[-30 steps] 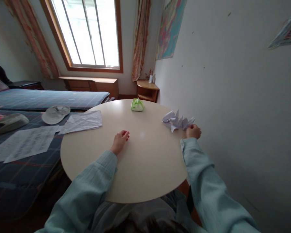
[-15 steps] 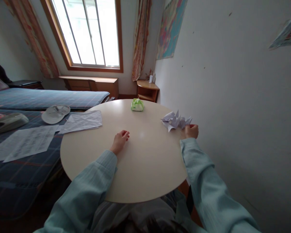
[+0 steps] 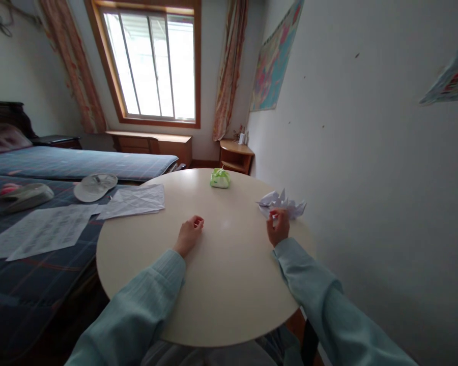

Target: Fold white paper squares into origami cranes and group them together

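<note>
My left hand rests on the pale round table near its middle, fingers loosely curled inward, with nothing visible in them. At the right side my right hand is just in front of a cluster of folded white paper cranes, covering part of them. Its fingers are bent, and a gap shows between thumb and forefinger with no object there. The pointed wings of the cranes stick up behind the hand.
A green tissue pack stands at the table's far side. Paper sheets overlap its left edge. On the bed are a white cap and printed sheets. The white wall runs close along the right.
My right hand has moved left and nearer from the right end of the paper cranes. My left hand has stayed in place. The view has tilted up slightly.
</note>
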The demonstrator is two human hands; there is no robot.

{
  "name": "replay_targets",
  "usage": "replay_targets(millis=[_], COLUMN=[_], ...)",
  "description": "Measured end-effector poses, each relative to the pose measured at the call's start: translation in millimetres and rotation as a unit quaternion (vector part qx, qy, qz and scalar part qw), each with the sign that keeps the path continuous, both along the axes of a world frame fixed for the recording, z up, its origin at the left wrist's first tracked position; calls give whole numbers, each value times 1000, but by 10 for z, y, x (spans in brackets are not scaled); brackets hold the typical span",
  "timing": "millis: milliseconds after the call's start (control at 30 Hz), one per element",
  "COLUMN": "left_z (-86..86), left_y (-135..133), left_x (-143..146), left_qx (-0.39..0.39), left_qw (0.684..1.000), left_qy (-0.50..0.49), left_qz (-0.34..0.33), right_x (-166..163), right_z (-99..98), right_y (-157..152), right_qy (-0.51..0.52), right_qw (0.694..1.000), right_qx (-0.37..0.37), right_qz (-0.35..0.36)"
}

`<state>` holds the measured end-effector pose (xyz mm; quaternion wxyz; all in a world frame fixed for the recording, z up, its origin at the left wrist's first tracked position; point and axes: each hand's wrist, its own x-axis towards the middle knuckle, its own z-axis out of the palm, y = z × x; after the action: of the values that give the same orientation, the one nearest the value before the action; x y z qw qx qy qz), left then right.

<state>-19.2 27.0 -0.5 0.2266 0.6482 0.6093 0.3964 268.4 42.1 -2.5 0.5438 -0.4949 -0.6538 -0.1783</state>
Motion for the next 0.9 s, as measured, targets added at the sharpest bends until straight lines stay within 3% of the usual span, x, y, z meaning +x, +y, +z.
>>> replay_targets(millis=[100, 200, 333, 433, 533, 733, 900], left_z=[11, 22, -7, -47, -55, 26, 41], left_y=[47, 130, 290, 398, 465, 517, 511], left_x=[-195, -503, -916, -1111, -1199, -1253, -1262], left_qx=[13, 12, 51, 119, 119, -17, -25], left_qw=[995, 991, 974, 948, 944, 943, 938], left_qy=[75, 79, 46, 122, 178, 231, 236], left_qz=[57, 112, 216, 268, 250, 239, 253], right_x=[-205, -299, -363, -425, -476, -479, -468], right_z=[-5, 11, 19, 19, 22, 18, 20], right_y=[-67, -88, -45, 14, 72, 125, 124], right_qy=[-86, -141, -161, -162, -140, -48, -35], right_qw=[985, 959, 952, 950, 952, 960, 952], right_qx=[-120, -209, -228, -235, -244, -251, -274], right_qz=[83, 126, 129, 128, 123, 116, 132])
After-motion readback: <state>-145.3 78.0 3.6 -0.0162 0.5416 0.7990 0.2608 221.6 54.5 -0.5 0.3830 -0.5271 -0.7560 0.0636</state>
